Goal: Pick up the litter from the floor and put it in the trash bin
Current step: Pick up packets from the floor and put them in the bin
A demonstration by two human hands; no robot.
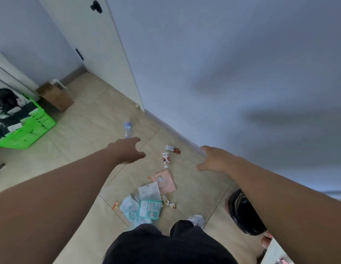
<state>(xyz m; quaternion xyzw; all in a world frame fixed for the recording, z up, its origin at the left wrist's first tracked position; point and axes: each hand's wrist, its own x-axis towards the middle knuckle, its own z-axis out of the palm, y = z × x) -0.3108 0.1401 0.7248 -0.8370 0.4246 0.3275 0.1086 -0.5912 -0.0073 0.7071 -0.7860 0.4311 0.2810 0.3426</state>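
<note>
With both the left hand [130,150] and right hand [213,159] spread empty above litter beside the trash bin [242,212], a first downward reach is needed.

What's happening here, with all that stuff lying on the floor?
A person stands over scattered litter, both arms stretched forward. The left hand and right hand are open and empty. A plastic bottle, a small white bottle, a pink packet and other wrappers lie on the floor. The black-lined trash bin waits at the right.
</note>
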